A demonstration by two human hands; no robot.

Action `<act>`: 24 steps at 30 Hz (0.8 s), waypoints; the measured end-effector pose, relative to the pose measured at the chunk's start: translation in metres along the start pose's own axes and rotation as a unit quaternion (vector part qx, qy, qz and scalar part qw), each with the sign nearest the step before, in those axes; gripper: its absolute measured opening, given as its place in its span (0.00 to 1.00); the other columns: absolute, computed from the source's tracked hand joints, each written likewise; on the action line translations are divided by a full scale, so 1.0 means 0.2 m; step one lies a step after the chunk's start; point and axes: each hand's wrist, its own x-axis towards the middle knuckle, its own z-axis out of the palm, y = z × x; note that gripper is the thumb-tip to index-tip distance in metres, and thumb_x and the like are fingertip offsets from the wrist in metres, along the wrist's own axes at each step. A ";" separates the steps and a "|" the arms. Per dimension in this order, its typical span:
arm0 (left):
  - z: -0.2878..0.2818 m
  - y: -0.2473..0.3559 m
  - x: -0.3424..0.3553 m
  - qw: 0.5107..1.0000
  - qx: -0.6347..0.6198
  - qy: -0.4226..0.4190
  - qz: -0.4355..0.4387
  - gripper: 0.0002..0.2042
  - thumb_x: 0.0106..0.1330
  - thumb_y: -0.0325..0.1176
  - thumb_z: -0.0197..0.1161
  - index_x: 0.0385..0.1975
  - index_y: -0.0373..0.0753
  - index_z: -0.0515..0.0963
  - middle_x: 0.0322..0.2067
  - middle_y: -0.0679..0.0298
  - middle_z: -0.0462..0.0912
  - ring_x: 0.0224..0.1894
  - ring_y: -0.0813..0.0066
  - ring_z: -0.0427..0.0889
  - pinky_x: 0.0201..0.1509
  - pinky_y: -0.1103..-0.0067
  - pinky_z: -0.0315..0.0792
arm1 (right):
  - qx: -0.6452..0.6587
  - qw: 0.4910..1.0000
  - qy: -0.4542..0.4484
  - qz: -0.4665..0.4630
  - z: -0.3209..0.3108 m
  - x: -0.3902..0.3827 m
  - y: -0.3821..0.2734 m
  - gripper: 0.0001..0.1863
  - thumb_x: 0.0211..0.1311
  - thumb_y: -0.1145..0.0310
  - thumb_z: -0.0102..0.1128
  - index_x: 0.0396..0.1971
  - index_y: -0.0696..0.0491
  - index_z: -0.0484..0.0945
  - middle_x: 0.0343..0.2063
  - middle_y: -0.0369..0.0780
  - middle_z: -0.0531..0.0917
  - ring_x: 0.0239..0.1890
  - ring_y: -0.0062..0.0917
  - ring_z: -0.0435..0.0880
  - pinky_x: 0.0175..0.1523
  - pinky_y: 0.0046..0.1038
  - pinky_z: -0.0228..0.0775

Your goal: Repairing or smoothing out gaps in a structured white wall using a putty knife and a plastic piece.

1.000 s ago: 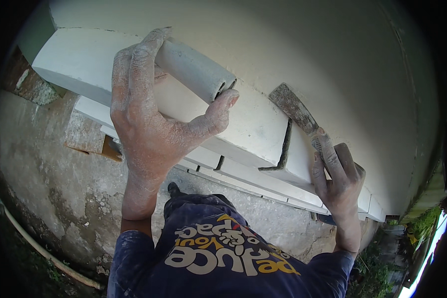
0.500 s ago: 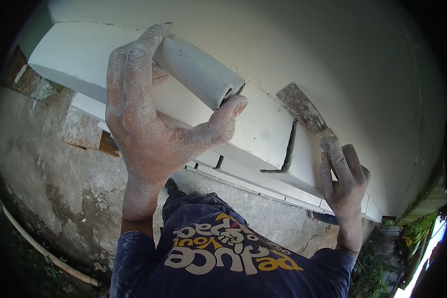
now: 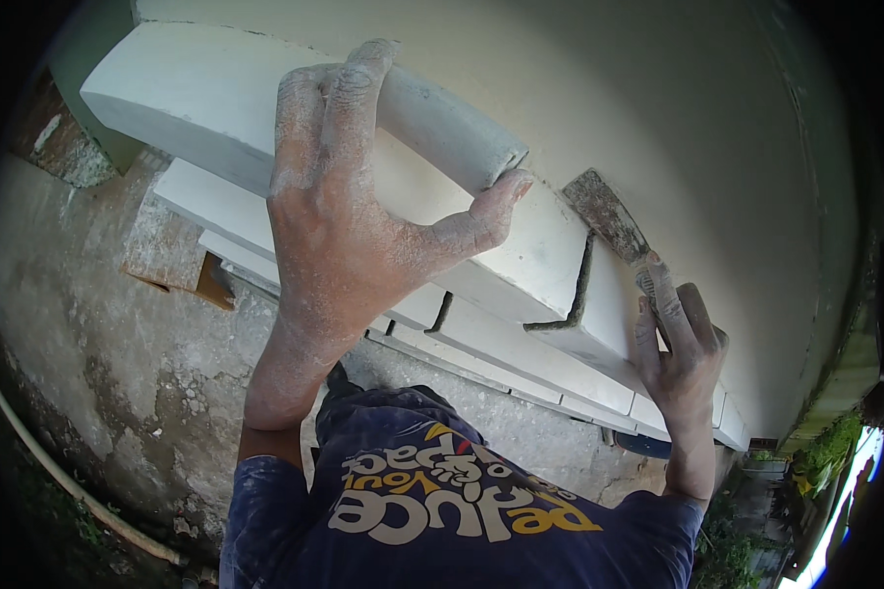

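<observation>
Clock positions are taken from the middle of the view. A smooth pale wall [image 3: 678, 98] occupies the area from 12 to 3 o'clock. Against it, a white ledge [image 3: 192, 79] slants from 10 toward 4 o'clock, with further white courses [image 3: 496, 334] below it. A dark open joint [image 3: 581, 285] cuts the ledge at 3 o'clock. Stained concrete floor [image 3: 88, 294] lies at 9 o'clock, a pale pipe [image 3: 79, 501] at 8, and greenery [image 3: 823, 456] at 4. The wearer's dark blue printed shirt [image 3: 295, 530] shows at 6 o'clock.

The left hand [image 3: 339, 211], coated in pale dust, is at 10 o'clock. It pinches a pale grey roll-shaped piece [image 3: 447, 128] lengthwise, fingers over the upper end and thumb at the lower. The piece lies at 2 o'clock from this hand and at half past 10 from the right, well apart from the latter.

The right hand [image 3: 688, 358], at half past 3, pinches the handle of a worn scraper [image 3: 604, 206]. The blade points to 11 o'clock from that hand, by the meeting of wall and ledge, just above the joint. Whether the blade touches the wall cannot be told.
</observation>
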 end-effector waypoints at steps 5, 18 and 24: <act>0.01 0.00 0.00 1.000 0.006 0.023 0.001 0.38 0.47 0.41 0.83 0.59 0.35 0.75 0.42 0.59 0.75 0.40 0.66 0.80 0.39 0.70 0.78 | 0.015 1.000 0.011 -0.017 0.04 0.08 -0.06 0.30 0.57 0.78 0.70 0.63 0.48 0.81 0.25 0.36 0.74 0.19 0.25 0.74 0.25 0.33 0.69; 0.00 0.02 -0.02 1.000 0.001 0.020 -0.018 0.37 0.49 0.40 0.83 0.60 0.34 0.75 0.44 0.58 0.77 0.44 0.64 0.82 0.44 0.69 0.80 | 0.000 1.000 0.000 -0.020 0.04 0.09 -0.07 0.31 0.59 0.77 0.69 0.64 0.48 0.79 0.26 0.37 0.75 0.20 0.25 0.75 0.25 0.33 0.71; -0.01 0.04 -0.03 1.000 -0.006 0.014 -0.023 0.37 0.50 0.39 0.83 0.60 0.34 0.75 0.44 0.58 0.78 0.44 0.65 0.83 0.45 0.69 0.80 | -0.008 1.000 0.003 -0.014 0.03 0.04 -0.04 0.30 0.60 0.76 0.69 0.64 0.48 0.80 0.25 0.36 0.74 0.19 0.24 0.75 0.25 0.32 0.70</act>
